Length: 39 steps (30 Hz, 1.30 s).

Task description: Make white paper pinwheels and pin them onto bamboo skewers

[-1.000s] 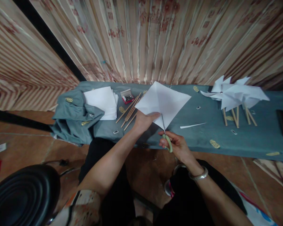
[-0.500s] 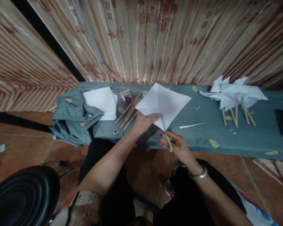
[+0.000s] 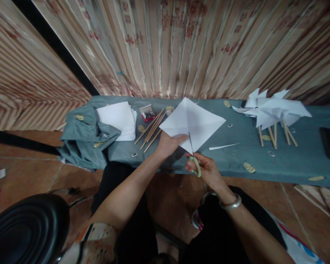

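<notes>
Shifting slightly rightward, the white paper [image 3: 199,123] is sitting mid-frame; my left hand [image 3: 169,144] is pinching its lower-left edge, my right hand [image 3: 205,167] is gripping scissors [image 3: 197,169], and I'm favouring slow, straight cutting.

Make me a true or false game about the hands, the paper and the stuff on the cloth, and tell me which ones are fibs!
1. The right hand holds the green scissors. True.
2. The sticks lie to the left of the held paper. True.
3. The left hand holds a stick. False: it holds the paper.
4. The red box is open. True.
5. The pinwheels lie to the left of the box. False: they lie to its right.
6. The bracelet is on the left wrist. False: it is on the right.
</notes>
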{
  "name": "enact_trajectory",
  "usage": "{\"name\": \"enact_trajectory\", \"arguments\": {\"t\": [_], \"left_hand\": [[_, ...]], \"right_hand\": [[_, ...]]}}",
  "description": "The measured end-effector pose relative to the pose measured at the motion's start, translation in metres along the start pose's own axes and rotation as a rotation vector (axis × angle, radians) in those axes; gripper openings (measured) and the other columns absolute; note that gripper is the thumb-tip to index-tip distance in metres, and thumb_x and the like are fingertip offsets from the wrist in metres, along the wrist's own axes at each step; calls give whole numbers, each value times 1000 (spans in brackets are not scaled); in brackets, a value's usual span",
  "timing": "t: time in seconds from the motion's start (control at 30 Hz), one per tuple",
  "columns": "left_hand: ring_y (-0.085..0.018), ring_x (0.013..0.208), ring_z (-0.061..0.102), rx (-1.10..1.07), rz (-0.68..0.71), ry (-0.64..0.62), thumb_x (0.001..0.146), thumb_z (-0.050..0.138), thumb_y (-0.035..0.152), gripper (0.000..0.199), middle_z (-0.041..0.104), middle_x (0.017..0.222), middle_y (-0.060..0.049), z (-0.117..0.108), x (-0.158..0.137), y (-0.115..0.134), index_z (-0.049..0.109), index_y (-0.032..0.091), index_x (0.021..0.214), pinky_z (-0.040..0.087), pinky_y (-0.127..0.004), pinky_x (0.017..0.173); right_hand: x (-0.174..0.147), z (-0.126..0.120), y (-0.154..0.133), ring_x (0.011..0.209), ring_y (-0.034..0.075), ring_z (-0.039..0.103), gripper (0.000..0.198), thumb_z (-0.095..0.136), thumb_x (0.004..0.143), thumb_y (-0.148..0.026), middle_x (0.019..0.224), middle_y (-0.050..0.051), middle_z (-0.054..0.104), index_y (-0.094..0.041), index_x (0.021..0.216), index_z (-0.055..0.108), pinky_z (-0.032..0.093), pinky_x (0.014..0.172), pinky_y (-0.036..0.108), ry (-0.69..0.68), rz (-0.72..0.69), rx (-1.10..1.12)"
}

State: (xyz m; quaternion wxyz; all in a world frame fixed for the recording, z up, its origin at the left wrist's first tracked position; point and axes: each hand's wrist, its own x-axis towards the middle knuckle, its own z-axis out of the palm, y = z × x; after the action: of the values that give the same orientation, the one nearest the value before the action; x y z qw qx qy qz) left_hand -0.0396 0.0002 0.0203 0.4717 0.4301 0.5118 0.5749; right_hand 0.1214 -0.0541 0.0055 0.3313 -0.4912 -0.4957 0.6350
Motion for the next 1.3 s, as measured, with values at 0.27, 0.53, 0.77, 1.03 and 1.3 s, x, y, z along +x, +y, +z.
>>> {"name": "enact_trajectory", "arguments": {"t": [0.27, 0.53, 0.77, 1.03, 1.3], "left_hand": [[-21, 80, 67, 6, -25, 2, 59, 78, 21, 41, 73, 88, -7, 1, -3, 2, 64, 14, 97, 55, -35, 79], [-22, 84, 68, 23, -55, -7, 58, 79, 22, 36, 73, 88, -7, 1, -3, -1, 65, 15, 90, 55, -36, 83], [-21, 83, 67, -13, -38, -20, 57, 80, 22, 43, 73, 92, -7, 2, -1, -4, 65, 13, 96, 56, -35, 81], [-20, 80, 66, -10, -47, -22, 58, 79, 21, 36, 72, 88, -6, 3, -3, -1, 65, 14, 91, 54, -35, 80], [-20, 78, 66, -21, -64, -21, 59, 78, 19, 34, 72, 87, -6, 5, -5, 0, 65, 15, 89, 54, -35, 78]], "right_hand": [[0, -1, -4, 52, 11, 56, 52, 82, 57, -57, 62, -1, 65, -18, 90, 72, 49, 52, 25, 15, 12, 2], [0, -3, -4, 54, 12, 57, 50, 82, 59, -55, 63, -1, 65, -19, 93, 73, 51, 54, 27, -1, -2, -17], [0, -4, -4, 53, 11, 57, 48, 83, 58, -52, 63, -1, 65, -18, 90, 73, 51, 54, 26, -3, 6, -5], [-1, -3, -8, 54, 12, 57, 50, 77, 63, -61, 63, 1, 66, -18, 89, 72, 50, 53, 26, -26, -28, -34], [-1, -3, -7, 52, 11, 55, 49, 74, 65, -64, 64, 1, 66, -19, 84, 72, 50, 52, 26, -20, -67, -46]]}}
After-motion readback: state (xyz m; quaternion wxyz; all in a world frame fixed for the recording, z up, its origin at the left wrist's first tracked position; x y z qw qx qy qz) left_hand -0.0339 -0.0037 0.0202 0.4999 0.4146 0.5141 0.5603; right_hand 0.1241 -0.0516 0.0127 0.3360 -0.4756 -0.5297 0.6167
